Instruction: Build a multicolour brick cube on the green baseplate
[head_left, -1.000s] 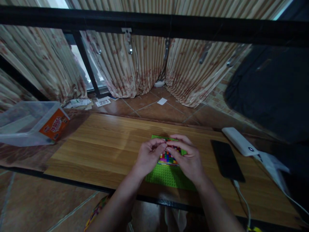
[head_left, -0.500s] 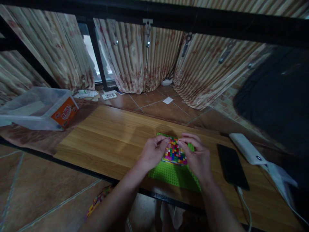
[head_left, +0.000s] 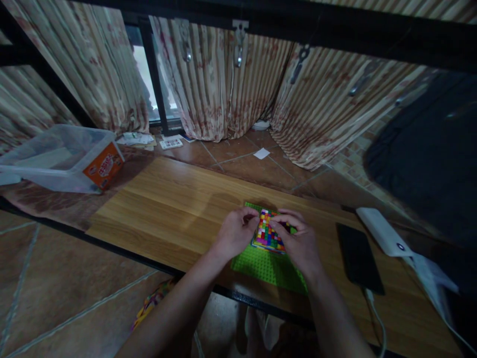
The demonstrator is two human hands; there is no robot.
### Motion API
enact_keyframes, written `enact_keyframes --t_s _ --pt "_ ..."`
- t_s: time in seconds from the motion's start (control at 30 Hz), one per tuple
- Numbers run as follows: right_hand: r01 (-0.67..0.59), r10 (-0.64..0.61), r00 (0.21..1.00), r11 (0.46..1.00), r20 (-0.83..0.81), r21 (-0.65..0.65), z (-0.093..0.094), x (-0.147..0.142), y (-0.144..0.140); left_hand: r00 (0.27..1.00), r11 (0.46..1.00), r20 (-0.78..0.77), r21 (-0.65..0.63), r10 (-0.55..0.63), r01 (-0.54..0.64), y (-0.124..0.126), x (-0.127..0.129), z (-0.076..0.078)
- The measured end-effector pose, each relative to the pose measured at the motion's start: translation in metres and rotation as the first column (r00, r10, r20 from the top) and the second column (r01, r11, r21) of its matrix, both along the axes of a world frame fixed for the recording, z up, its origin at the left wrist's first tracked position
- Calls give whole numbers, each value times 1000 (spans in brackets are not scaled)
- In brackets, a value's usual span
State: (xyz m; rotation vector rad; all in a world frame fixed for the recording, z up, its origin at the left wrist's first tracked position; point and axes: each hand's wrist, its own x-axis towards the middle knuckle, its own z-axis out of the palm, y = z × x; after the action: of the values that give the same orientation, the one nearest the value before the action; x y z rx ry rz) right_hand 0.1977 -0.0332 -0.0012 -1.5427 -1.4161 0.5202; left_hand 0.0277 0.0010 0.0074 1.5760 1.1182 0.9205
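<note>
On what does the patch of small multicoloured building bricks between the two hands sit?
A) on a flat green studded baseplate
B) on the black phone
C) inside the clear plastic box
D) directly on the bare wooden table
A: the patch of small multicoloured building bricks sits on the flat green studded baseplate, which lies on the wooden table.

Two bare forearms and two bare hands, nothing worn on them.

The left hand (head_left: 235, 233) and the right hand (head_left: 300, 243) show no gloves, rings, watch or bands; both forearms are uncovered as far as the lower edge of the view, with no sleeve in sight. The fingers (head_left: 249, 215) are slim with short nails. Low light leaves finer marks on the hands too dim to tell.
</note>
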Motion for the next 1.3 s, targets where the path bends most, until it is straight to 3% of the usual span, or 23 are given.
enact_keyframes --t_s 0.57,0.77,0.87,0.97,1.07,1.17,1.3 --pt "67 -87 977 992 -195 -109 2 -12 1 992 1000 -128 30 11 -8 -4 4 3" --pt "77 -105 959 990 -262 -116 4 -15 0 992 999 -127 52 6 0 -3 3 -3" --pt "125 -138 860 990 -491 -58 4 -10 2 992 997 -116 53 54 -48 -1 3 -7" --pt "254 -232 638 964 -735 -84 3 -4 7 990 992 -62 19 127 -126 3 6 -12" --pt "290 -303 537 943 -787 -165 -2 -4 13 985 987 67 -47 156 -153 7 16 -19" --pt "245 -290 557 953 -778 -180 -10 -10 16 972 982 176 -134 153 -131 11 30 -27" --pt "192 -242 702 970 -670 -149 -21 -16 15 960 976 251 -203 127 -76 12 44 -31"
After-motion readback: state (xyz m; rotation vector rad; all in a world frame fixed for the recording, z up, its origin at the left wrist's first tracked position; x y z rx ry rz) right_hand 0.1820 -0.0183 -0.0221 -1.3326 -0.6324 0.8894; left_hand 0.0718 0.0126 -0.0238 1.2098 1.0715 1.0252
